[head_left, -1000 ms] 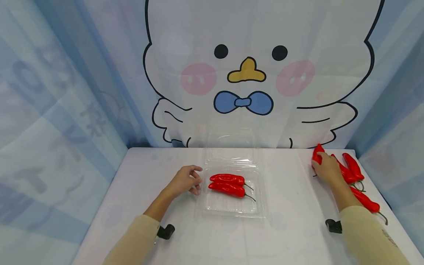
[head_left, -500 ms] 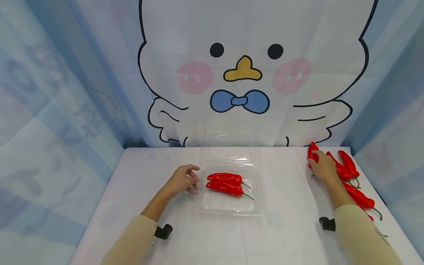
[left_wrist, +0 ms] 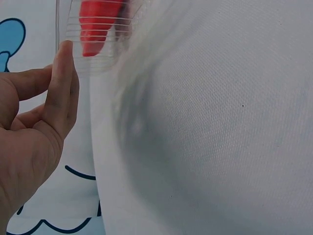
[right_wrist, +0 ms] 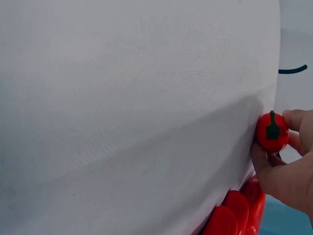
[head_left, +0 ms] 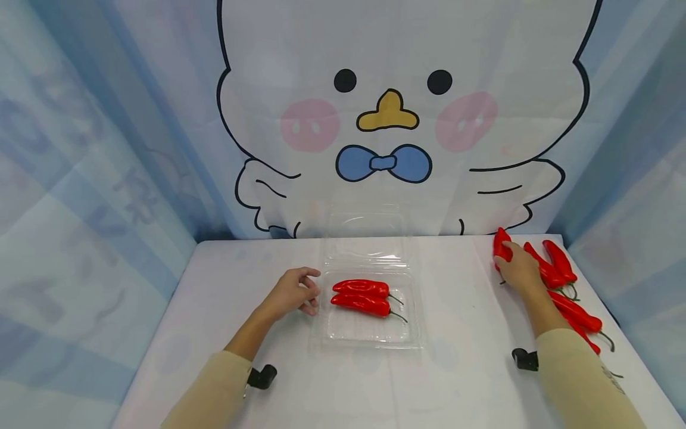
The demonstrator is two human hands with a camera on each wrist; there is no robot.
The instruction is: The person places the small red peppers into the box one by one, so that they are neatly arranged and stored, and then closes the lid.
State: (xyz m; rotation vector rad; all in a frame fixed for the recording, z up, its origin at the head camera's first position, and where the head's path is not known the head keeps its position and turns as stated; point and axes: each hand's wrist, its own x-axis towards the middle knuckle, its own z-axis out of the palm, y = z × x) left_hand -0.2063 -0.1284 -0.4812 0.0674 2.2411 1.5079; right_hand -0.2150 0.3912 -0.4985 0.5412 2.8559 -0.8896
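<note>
At the back right of the table, my right hand [head_left: 518, 269] grips a red chili pepper [head_left: 501, 245] between thumb and fingers. The right wrist view shows that pepper end-on, its green stem cap [right_wrist: 273, 131] facing the camera. My left hand [head_left: 291, 292] is beside the left edge of a clear plastic clamshell box [head_left: 370, 336], fingers loosely bent around nothing. In the left wrist view, its fingertips [left_wrist: 65, 49] overlap the box's side wall. Two red chili peppers [head_left: 361, 304] lie side by side in the box, stems to the right.
The box's clear lid [head_left: 367, 229] stands raised against the backdrop curtain [head_left: 396, 202]. Several more red chili peppers [head_left: 560, 262] lie along the table's right side, some partly hidden by the right forearm and sleeve [head_left: 579, 369]. The white table [head_left: 450, 393] ends at the curtain.
The head view has shifted slightly, so everything sits farther left. Another red chili pepper now shows beside the right sleeve. The right hand keeps its grip; the left hand stays at the box.
</note>
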